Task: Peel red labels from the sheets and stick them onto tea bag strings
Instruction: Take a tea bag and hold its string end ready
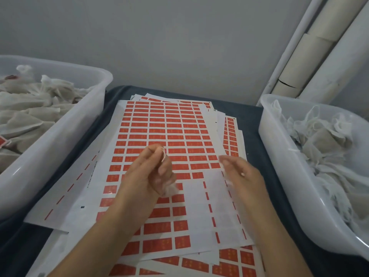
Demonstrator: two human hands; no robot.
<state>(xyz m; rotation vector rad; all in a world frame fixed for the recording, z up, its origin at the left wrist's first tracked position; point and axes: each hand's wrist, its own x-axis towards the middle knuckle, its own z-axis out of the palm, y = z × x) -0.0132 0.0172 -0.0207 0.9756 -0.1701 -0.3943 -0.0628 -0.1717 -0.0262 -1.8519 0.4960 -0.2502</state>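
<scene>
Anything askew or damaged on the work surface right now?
The label sheets lie fanned and skewed rather than squared up, but that seems only untidy. Nothing looks torn or spilled.

red labels (159, 124), white bins (279, 156), dark cloth (251, 116)

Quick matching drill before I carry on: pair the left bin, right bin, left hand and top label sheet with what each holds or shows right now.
Things:
1. left bin
2. right bin
3. left hand
4. top label sheet

States:
A. near right area already peeled bare
B. holds a tea bag, string pinched
C. bags, some with red labels
D. bags, no labels visible

Pairs: 1-C, 2-D, 3-B, 4-A
</scene>
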